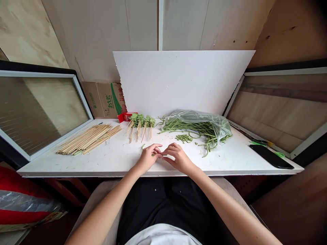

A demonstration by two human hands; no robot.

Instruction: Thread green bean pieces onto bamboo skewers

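My left hand (149, 157) is closed around a long green bean (143, 147), whose curved end sticks out above its fingers. My right hand (178, 158) pinches at the same bean, its thumb and forefinger meeting my left fingertips just above the table's front edge. Most of the bean is hidden by the fingers. Behind the hands lies a small pile of short bean ends (184, 138). A clear plastic bag (196, 115) full of long green beans (190, 126) lies open beyond it. Bundles of skewered beans (143, 119) stand at the back, their sticks pointing toward me.
Many loose bamboo skewers (89, 139) are spread on the white table (102, 165) at left. A black phone (271, 156) and green-handled scissors (279, 154) lie at right. Behind stand a white board (186, 81) and a cardboard box (103, 98). Framed glass panels flank the table.
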